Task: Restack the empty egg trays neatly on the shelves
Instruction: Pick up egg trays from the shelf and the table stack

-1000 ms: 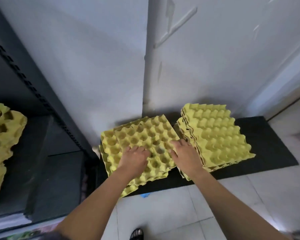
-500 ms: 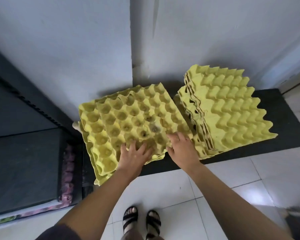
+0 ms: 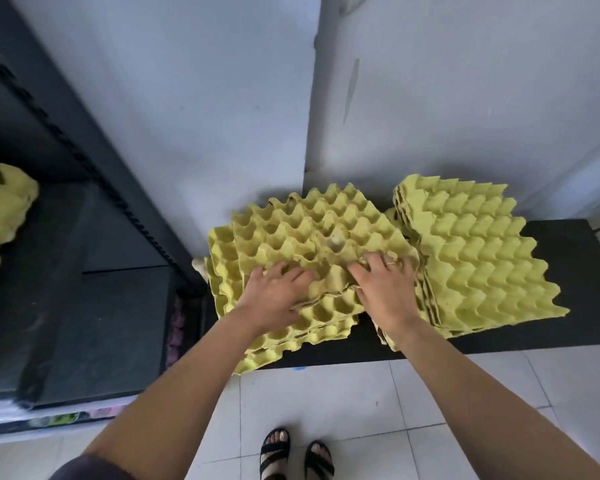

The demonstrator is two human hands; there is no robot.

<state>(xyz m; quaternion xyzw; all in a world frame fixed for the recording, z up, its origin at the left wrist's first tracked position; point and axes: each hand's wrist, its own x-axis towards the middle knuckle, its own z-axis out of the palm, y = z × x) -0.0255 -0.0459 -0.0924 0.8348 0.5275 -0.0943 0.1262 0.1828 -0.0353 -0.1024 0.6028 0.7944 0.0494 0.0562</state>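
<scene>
Hands (image 3: 274,296) at top tray (image 3: 312,230) edge

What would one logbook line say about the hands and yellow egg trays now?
left hand: holds near edge of top tray | right hand: holds same edge | second stack: alongside, on black mat
</scene>
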